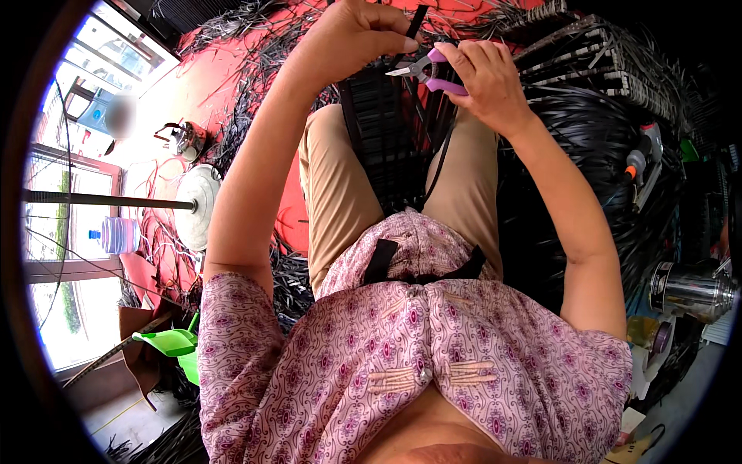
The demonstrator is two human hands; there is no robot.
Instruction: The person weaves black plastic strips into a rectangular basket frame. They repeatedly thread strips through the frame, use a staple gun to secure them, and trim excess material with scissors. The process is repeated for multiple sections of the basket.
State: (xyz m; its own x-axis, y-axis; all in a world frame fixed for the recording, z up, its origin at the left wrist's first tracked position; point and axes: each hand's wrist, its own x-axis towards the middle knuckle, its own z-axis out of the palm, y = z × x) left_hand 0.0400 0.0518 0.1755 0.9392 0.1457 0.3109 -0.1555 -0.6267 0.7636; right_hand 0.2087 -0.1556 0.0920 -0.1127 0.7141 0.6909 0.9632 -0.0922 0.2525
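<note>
Raised in front of me at the top middle, my left hand point(352, 39) pinches a flat black plastic strip point(418, 25) between thumb and fingers. Close to its right, my right hand point(493, 83) is closed round small purple-handled snips point(446, 87). Their blades point left toward my left fingertips, and the handles look spread apart. Below both hands, between my knees, stands a dark woven piece of black strips point(390, 135) with loose strip ends. Whether the blades touch any strip I cannot tell.
Tangled black strips cover much of the red floor point(209, 85). Woven black frames point(595, 62) are stacked at the far right, beside a large strip bundle point(572, 124). On the left are a kettle point(185, 141), a round white stand base point(202, 207) and a green dustpan point(170, 340).
</note>
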